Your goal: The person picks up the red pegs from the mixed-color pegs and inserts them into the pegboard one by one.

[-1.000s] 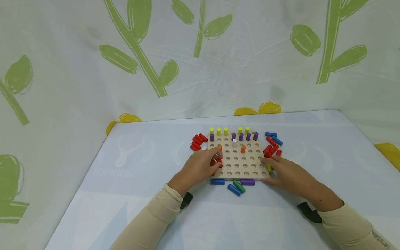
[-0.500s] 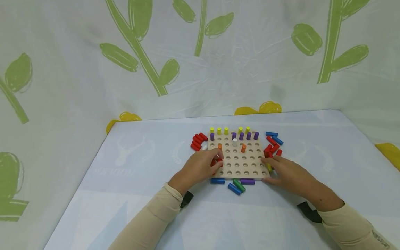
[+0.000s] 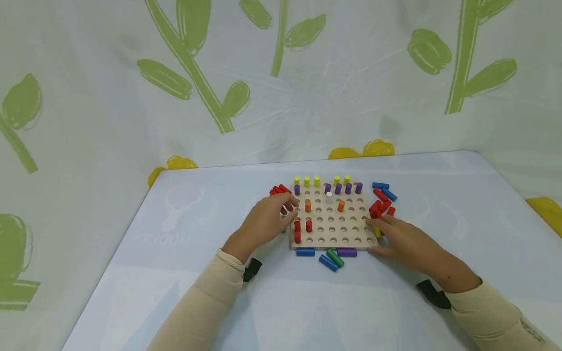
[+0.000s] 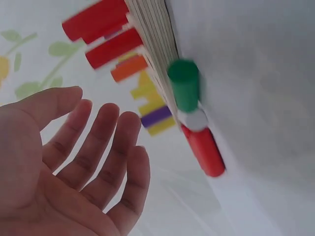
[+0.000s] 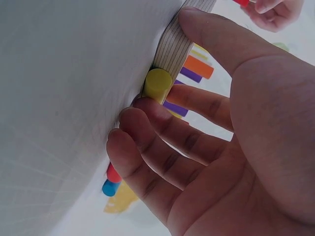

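The wooden pegboard (image 3: 327, 234) lies on the table with coloured pegs standing in some holes. My left hand (image 3: 265, 219) is at its left edge, fingers relaxed and slightly bent, holding nothing in the left wrist view. Beside that edge lie a green peg (image 4: 184, 88), a white peg (image 4: 193, 119) and a red one (image 4: 204, 150). Three red pegs (image 3: 309, 226) stand at the front left corner. My right hand (image 3: 408, 243) holds the front right corner, thumb on the front side and index finger over the right edge. A yellow peg (image 5: 157, 83) lies against the board by its fingertips.
Blue pegs (image 3: 328, 263), a green peg (image 3: 335, 257) and a purple peg (image 3: 347, 252) lie before the board. Red pegs (image 3: 380, 195) and blue pegs (image 3: 389, 194) lie to the right. Behind the table (image 3: 219, 185) hangs a leaf-patterned cloth (image 3: 342, 97).
My left hand has let go of a red peg, which now stands in the board, and has moved back and left off the board. The right hand stays at its corner.
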{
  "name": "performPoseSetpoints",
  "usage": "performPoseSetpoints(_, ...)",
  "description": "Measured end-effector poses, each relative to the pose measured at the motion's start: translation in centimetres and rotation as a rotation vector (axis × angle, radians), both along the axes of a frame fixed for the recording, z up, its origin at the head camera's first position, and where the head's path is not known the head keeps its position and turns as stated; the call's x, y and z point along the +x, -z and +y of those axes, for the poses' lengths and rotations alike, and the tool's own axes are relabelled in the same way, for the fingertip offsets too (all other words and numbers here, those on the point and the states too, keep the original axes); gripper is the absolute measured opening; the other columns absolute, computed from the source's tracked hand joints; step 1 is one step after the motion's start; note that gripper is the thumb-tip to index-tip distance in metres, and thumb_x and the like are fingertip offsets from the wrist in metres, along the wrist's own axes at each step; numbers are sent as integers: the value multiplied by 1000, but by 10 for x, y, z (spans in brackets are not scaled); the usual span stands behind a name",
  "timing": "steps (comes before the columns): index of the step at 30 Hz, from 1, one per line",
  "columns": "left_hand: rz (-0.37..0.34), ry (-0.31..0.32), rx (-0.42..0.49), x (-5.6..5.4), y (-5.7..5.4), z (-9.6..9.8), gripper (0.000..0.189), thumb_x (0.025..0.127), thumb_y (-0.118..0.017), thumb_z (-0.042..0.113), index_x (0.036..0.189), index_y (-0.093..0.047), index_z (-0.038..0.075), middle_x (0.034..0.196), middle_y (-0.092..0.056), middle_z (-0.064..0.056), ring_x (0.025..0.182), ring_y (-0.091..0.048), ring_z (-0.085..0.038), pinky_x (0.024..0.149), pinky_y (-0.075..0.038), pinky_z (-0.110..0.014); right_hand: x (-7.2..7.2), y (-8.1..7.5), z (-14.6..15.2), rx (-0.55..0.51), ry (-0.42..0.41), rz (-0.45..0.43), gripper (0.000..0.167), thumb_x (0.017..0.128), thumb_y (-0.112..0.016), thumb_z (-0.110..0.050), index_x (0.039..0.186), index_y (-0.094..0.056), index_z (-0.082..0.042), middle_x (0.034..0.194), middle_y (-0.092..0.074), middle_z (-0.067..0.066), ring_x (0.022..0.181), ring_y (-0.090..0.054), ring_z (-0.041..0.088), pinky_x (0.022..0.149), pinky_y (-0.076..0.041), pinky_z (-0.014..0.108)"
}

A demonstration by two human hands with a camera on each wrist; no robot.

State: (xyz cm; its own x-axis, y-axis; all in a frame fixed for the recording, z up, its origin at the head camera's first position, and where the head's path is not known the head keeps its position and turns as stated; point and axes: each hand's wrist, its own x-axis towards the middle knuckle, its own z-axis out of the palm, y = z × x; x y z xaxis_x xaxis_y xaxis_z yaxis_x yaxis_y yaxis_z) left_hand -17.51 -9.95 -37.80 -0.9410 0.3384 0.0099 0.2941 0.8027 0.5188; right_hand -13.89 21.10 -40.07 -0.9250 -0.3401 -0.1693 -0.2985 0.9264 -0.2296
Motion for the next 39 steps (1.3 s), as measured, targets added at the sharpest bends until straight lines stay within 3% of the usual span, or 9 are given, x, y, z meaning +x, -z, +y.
performPoseSetpoints(5,5,-63,12,-7,0,-11,21,94,-70,25,114,-67,17,101,-69,1,93,-63,-16,82,-56,-31,0,0,0,0,0,0,74,83,-79,-44,142,-54,-8,139,-55,28,124,-55,48,94,-53,58)
performPoseSetpoints(13,-27,-69,67,-16,5,-23,22,94,-70,21,115,-67,13,104,-68,0,95,-60,-17,84,-56,-31,0,-1,-1,1,-5,4,73,83,-79,-44,142,-54,-7,139,-55,29,125,-55,49,94,-52,59)
performPoseSetpoints(18,-50,-121,38,-25,11,-30,21,95,-69,23,113,-66,14,105,-68,-2,96,-60,-20,82,-57,-32,0,0,-1,3,-6,7,74,82,-80,-44,142,-54,-8,138,-55,29,123,-56,48,93,-53,58)
performPoseSetpoints(25,-134,-203,-23,-36,17,-33,26,96,-68,31,116,-62,15,107,-67,-5,97,-59,-21,81,-56,-33,0,0,0,0,-9,11,74,82,-80,-44,141,-55,-8,138,-55,29,123,-57,48,92,-54,58)
performPoseSetpoints(33,-164,-299,-73,-41,16,-31,34,95,-69,34,121,-60,14,106,-64,-7,93,-58,-23,78,-54,-32,-1,0,-1,-5,-5,20,74,82,-81,-43,141,-55,-8,139,-55,29,125,-55,49,93,-53,58)
performPoseSetpoints(39,-183,-336,-83,-40,20,-34,38,93,-70,35,122,-58,12,103,-65,-9,90,-59,-23,77,-54,-33,0,1,-1,-3,6,6,74,81,-81,-43,141,-55,-9,139,-55,29,124,-56,49,92,-54,57)
